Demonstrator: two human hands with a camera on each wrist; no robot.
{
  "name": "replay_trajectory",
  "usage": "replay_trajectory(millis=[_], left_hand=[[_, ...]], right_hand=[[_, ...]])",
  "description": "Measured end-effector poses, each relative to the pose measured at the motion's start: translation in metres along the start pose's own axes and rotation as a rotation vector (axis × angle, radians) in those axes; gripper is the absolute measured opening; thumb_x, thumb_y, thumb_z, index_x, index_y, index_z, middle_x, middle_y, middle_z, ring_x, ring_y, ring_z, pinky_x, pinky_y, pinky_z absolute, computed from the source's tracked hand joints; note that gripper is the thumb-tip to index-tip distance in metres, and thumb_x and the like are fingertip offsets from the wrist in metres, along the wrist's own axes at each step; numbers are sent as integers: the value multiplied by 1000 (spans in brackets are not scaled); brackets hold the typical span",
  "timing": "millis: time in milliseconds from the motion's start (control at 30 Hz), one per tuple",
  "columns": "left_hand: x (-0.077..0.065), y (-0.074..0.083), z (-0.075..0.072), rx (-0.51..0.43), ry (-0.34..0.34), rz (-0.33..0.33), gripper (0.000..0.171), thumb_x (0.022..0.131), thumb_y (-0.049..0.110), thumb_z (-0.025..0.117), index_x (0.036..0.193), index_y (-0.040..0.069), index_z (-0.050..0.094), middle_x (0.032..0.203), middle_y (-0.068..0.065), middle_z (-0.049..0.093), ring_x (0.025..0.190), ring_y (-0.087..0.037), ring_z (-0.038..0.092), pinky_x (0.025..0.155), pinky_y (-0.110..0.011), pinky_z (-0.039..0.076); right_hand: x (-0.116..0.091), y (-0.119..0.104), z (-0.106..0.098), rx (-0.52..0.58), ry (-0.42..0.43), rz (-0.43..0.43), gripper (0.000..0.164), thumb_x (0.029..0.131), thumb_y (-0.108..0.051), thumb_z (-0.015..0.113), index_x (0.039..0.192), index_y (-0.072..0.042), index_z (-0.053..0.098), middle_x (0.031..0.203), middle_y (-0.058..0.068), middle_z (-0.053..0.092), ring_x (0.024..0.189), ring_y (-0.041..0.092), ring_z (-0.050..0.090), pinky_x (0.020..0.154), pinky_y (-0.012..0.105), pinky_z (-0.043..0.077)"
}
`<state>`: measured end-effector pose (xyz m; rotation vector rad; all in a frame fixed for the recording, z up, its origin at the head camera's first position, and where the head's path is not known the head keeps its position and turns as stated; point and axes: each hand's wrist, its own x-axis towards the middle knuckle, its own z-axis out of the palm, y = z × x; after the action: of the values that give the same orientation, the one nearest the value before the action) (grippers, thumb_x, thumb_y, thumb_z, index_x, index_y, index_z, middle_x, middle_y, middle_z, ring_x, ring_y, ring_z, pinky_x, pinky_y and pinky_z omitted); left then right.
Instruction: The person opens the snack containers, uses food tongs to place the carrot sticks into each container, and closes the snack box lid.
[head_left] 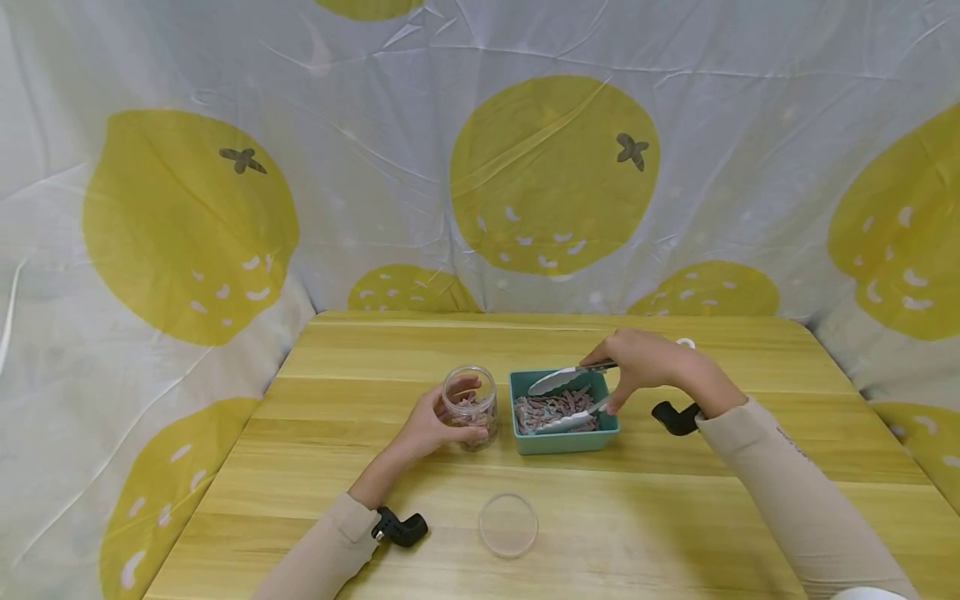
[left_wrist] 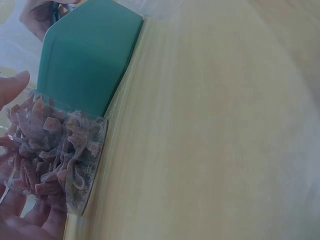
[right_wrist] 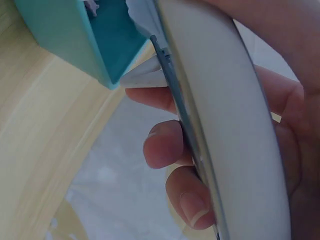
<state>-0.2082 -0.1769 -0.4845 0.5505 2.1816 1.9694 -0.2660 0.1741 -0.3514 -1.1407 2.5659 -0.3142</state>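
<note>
My left hand (head_left: 441, 418) holds a clear open-topped jar (head_left: 486, 408) upright on the table, thumb on the near side and fingers around the far side. Brownish-pink dried strips (left_wrist: 47, 150) fill its lower part. Just right of the jar stands a teal rectangular box (head_left: 566, 446) with more of the same strips (head_left: 555, 408) in it. My right hand (head_left: 645, 367) grips a pair of metal tongs (head_left: 555, 382) over the box. Their arms are spread apart, with one tip down among the strips and the other higher near the far rim. A white tong handle (right_wrist: 220, 100) fills the right wrist view.
A round clear lid (head_left: 508, 525) lies on the wooden table (head_left: 637, 517) in front of the jar and box. Behind the table hangs a pale cloth (head_left: 390, 183) printed with yellow fruit. Black wrist devices (head_left: 401, 527) show at both sleeves.
</note>
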Motion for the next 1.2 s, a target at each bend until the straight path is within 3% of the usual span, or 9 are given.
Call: replay_trajectory(millis=[333,633,1200], left_hand=[[0,3,1,11,1,5,77,75,-2,86,143,6,50,144,-18,51,132,-32,48,103,-25,44],[0,1,0,9,1,11,77,75,-3,85,143,5,50,144,-18,51,132,-32,48,102,-25,44],[1,0,2,5,1,5,78,76,-4,85,144,2,48,145,-19,49,134,-37,45,102,-24,44]], right_hand=[[6,-8,-2,-68,-20,11,66,71,-32,92,125,-1,69,121,11,69,101,27,67,84,42,56],[7,-9,1,-46,-32,16,60,73,-31,90,121,0,71,117,11,71,99,25,67,81,38,56],[3,-9,15,-1,-36,11,46,81,-29,85,118,-5,73,114,6,71,102,24,67,87,40,55]])
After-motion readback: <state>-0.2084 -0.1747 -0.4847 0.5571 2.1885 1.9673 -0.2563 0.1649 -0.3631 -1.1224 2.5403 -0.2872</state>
